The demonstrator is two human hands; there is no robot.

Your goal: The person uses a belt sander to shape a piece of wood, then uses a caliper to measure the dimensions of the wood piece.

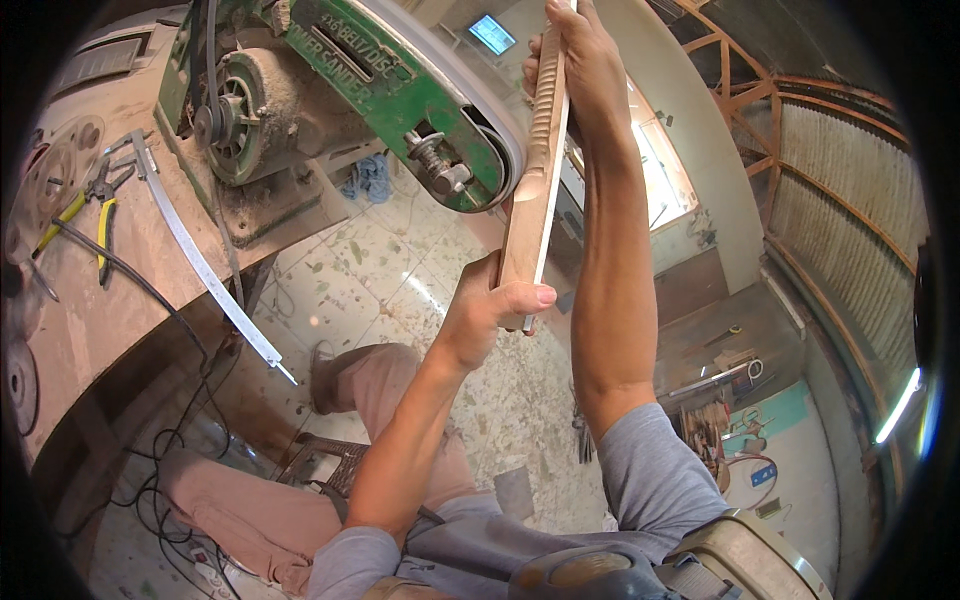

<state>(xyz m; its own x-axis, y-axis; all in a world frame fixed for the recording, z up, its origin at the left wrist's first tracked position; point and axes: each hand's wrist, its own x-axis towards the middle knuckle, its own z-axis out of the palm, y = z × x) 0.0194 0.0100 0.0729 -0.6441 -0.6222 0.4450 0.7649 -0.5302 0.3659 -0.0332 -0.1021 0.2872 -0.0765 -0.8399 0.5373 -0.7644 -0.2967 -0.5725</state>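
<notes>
A long, narrow piece of wood (533, 187) with a row of scalloped notches along its upper part slants between my two hands. My left hand (478, 312) grips its lower end, the thumb lying across the edge. Around the upper end my right hand (592, 65) is closed, its arm stretched far out. The wood's middle lies against or very close to the rounded end of the belt on a green belt sander (440, 130); actual contact is hard to tell. Whether the belt is running cannot be seen.
On the dusty workbench (110, 320) at left lie a vernier caliper (190, 240), yellow-handled pliers (104, 215) and a dark cable. The sander's motor (262, 110) stands there too. Cords (160, 500) tangle on the tiled floor near my leg. Behind my right arm is a bright window (660, 175).
</notes>
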